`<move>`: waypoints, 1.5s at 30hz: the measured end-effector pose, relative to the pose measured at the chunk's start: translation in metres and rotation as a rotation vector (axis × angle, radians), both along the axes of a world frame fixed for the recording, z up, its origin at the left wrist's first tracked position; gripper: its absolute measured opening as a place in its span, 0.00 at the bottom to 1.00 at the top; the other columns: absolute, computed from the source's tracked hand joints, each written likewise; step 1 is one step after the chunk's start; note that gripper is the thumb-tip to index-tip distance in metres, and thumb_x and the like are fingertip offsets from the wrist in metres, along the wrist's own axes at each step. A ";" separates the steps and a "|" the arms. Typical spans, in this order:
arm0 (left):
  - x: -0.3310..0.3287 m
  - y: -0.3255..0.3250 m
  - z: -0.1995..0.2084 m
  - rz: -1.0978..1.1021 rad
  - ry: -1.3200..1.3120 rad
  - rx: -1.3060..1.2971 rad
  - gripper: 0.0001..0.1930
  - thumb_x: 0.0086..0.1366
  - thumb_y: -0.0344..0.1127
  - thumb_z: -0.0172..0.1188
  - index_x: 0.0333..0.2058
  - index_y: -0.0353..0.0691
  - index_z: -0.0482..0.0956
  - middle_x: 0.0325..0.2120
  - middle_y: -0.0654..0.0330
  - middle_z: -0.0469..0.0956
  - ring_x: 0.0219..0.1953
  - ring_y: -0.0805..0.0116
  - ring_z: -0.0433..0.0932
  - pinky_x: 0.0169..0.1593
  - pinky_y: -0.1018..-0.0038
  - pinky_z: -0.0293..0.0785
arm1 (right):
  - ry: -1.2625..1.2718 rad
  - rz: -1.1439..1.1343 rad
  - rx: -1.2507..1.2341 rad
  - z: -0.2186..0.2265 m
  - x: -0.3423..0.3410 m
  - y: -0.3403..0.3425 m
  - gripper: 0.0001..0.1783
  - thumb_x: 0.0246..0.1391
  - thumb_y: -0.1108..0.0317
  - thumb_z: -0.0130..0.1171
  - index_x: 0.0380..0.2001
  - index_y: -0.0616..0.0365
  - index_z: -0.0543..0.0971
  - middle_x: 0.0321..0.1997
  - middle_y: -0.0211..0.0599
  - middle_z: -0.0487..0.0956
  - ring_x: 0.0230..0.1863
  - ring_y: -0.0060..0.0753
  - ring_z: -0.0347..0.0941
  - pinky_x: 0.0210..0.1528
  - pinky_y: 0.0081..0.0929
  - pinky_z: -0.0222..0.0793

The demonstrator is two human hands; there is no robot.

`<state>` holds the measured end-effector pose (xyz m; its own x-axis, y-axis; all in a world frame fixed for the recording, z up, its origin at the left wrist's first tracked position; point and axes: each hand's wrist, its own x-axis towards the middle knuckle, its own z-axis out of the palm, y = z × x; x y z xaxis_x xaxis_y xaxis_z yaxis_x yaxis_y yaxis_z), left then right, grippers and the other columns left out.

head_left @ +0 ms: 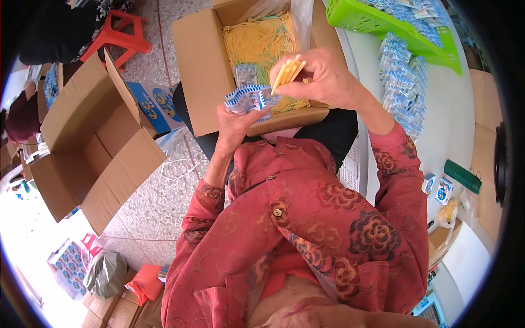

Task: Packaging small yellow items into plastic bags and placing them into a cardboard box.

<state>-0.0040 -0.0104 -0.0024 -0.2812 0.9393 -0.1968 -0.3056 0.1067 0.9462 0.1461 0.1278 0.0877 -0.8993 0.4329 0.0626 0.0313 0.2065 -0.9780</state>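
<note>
My left hand (236, 127) is closed around a small clear plastic packet (249, 100) with blue-and-white striped edges. Pinched between the thumb and fingers of my right hand (331, 79) is a small bundle of thin yellow sticks (287, 75), just right of the packet. What the sticks are made of I cannot tell. Both hands are over the near part of a cardboard box (198, 71) on my lap. Inside it lie many loose yellow sticks (257, 42), with some pale green ones among them. Another clear packet (246, 75) rests on these, partly hidden.
An open cardboard box (93, 147) stands at the left, near a red stool (117, 38). On the white table (451, 126) at the right are a pile of striped packets (403, 82), a green basket (372, 24) with more packets, and a dark green case (462, 176).
</note>
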 end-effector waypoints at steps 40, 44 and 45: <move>0.004 0.015 0.022 0.013 -0.062 0.149 0.16 0.47 0.24 0.64 0.37 0.32 0.74 0.31 0.60 0.77 0.32 0.75 0.75 0.38 0.76 0.73 | 0.118 -0.201 0.041 0.014 -0.008 -0.005 0.13 0.55 0.68 0.48 0.41 0.62 0.74 0.36 0.33 0.75 0.40 0.20 0.68 0.43 0.19 0.63; 0.006 0.017 0.023 0.041 -0.092 0.126 0.16 0.47 0.23 0.64 0.37 0.32 0.74 0.32 0.60 0.77 0.34 0.74 0.75 0.40 0.76 0.73 | 0.117 -0.171 -0.185 0.001 -0.002 -0.003 0.12 0.55 0.68 0.48 0.41 0.61 0.74 0.32 0.29 0.74 0.36 0.17 0.67 0.40 0.16 0.63; 0.005 0.017 0.022 0.035 -0.090 0.128 0.16 0.47 0.24 0.64 0.37 0.32 0.74 0.32 0.61 0.77 0.34 0.74 0.75 0.41 0.75 0.73 | 0.047 -0.144 -0.150 0.001 0.001 -0.004 0.12 0.55 0.68 0.49 0.40 0.62 0.74 0.31 0.28 0.74 0.34 0.15 0.67 0.38 0.15 0.63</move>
<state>0.0013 0.0061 0.0197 -0.3007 0.9482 -0.1021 -0.3914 -0.0251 0.9199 0.1476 0.1236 0.0884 -0.8252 0.5642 0.0280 0.0035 0.0548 -0.9985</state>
